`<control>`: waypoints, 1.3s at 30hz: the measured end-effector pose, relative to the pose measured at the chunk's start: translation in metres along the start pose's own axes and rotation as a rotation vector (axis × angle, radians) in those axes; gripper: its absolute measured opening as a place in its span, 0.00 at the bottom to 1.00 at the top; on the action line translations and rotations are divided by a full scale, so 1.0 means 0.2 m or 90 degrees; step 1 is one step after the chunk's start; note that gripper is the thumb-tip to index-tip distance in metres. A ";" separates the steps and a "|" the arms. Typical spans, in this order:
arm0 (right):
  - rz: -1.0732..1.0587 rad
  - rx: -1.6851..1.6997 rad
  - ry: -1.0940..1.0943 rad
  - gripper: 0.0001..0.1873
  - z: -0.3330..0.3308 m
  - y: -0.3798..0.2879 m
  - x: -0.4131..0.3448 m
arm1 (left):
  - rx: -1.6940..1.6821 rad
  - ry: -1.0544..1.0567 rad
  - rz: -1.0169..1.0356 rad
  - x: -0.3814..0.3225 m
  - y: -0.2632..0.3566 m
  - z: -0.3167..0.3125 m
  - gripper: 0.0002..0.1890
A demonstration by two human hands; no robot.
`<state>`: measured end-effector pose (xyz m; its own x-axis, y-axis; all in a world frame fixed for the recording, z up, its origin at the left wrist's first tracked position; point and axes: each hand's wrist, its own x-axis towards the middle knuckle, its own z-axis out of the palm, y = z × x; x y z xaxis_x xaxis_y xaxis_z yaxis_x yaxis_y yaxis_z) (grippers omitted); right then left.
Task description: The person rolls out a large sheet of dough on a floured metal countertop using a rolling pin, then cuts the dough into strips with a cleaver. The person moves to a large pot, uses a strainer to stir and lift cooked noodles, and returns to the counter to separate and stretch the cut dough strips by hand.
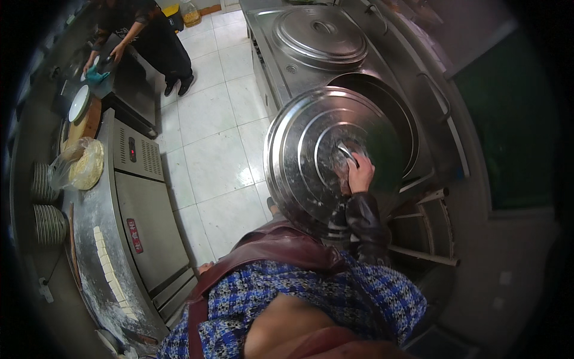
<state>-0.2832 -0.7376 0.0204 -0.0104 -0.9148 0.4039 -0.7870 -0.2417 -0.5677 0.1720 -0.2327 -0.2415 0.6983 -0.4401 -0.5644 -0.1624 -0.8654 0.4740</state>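
My right hand (pixel 361 174) grips the handle (pixel 347 153) of a large round stainless-steel lid (pixel 296 166). The lid is held off-centre over a wide cooking pot (pixel 409 130) set into the steel range, leaving the pot's far and right rim uncovered. Whitish marks dull the lid's metal around the handle. Only a bit of my left hand (pixel 206 268) shows, beside my apron and close to the cabinet front; its fingers cannot be made out clearly.
A second lidded pot (pixel 320 36) sits farther along the range. On the left, a floured steel counter (pixel 85 260) bears a row of cut dough pieces (pixel 110 269), bagged dough (pixel 87 166) and stacked plates (pixel 49 224). A co-worker (pixel 152 45) stands at the far left. A wooden stool (pixel 426 229) is at right.
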 end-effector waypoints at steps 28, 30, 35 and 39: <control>0.240 -0.091 -0.055 0.19 0.08 0.93 1.01 | -0.082 -0.025 -0.071 0.08 0.32 0.13 0.16; 0.171 -0.090 -0.026 0.18 0.10 0.96 1.05 | -0.078 -0.032 -0.069 0.03 0.37 0.17 0.16; 0.075 -0.133 -0.144 0.21 0.09 1.05 1.09 | -0.084 0.041 -0.205 -0.13 0.42 0.24 0.15; 0.030 -0.140 -0.091 0.23 0.08 1.06 1.03 | -0.072 0.024 -0.208 -0.22 0.34 0.30 0.17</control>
<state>-0.4420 -0.9830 -0.0284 0.0250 -0.9635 0.2666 -0.9030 -0.1362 -0.4076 0.0886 -0.2868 -0.2253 0.7260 -0.1336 -0.6746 0.1505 -0.9263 0.3453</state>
